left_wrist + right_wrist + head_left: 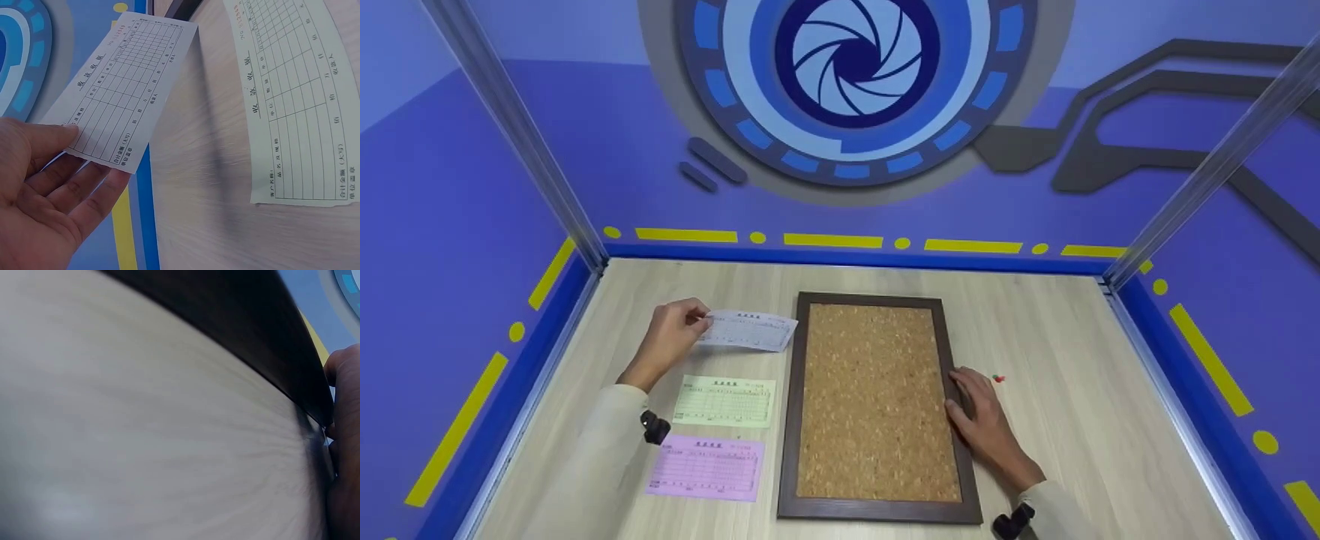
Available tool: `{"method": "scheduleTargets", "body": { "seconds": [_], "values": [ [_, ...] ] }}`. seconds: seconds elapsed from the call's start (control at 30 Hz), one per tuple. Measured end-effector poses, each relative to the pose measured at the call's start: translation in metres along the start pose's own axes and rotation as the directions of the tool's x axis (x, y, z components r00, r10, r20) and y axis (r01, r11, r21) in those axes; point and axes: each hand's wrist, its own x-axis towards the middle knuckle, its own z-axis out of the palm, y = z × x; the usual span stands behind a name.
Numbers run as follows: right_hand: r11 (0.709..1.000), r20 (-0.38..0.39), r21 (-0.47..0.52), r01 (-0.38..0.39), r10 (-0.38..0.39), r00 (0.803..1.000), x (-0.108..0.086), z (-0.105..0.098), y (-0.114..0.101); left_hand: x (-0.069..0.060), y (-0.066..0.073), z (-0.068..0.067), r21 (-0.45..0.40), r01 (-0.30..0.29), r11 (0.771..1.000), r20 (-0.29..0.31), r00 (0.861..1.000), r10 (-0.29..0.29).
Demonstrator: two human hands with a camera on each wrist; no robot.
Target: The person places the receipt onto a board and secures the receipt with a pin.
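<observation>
My left hand (675, 335) pinches the left end of a white printed slip (750, 332), raised over the table; in the left wrist view the thumb of the hand (62, 185) lies on the printed face of the slip (126, 84) and the fingers are behind it. My right hand (982, 420) rests on the right edge of a dark-framed cork board (877, 405), fingers and thumb touching the frame. In the right wrist view the hand (346, 444) shows only partly, beside the dark frame edge (242, 320).
A green slip (725, 402) lies left of the board, nearer than the white one, and a purple slip (706, 469) lies nearer still. Small red and green items (998, 379) sit right of my right hand. Blue walls (855, 217) enclose the wooden table (1065, 420).
</observation>
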Motion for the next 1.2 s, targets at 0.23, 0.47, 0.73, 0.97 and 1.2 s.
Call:
{"method": "scheduleTargets", "body": {
  "seconds": [0.23, 0.47, 0.73, 0.97, 1.2],
  "values": [
    [1.000, 0.010, 0.014, -0.007, 0.006, 1.000, -0.001, -0.001, 0.000, 0.000, 0.005, -0.003, -0.021, 0.004, 1.000, -0.007, 1.000, -0.004],
    [1.000, 0.005, 0.030, 0.003, -0.003, 1.000, 0.000, 0.000, -0.001, 0.002, 0.010, -0.003, -0.055, -0.005, 0.998, -0.021, 1.000, 0.004],
    [0.999, -0.005, 0.033, 0.021, -0.020, 1.000, -0.001, 0.001, 0.000, 0.002, 0.016, -0.002, -0.088, 0.001, 0.996, -0.017, 1.000, -0.002],
    [0.999, 0.016, 0.013, -0.031, 0.031, 0.999, -0.001, 0.000, -0.003, 0.002, 0.023, -0.007, -0.121, 0.030, 0.992, -0.007, 1.000, -0.031],
    [0.999, 0.017, 0.002, -0.043, 0.043, 0.999, -0.003, 0.000, -0.002, 0.001, 0.025, -0.008, -0.155, 0.034, 0.987, -0.001, 0.999, -0.034]
  ]
}}
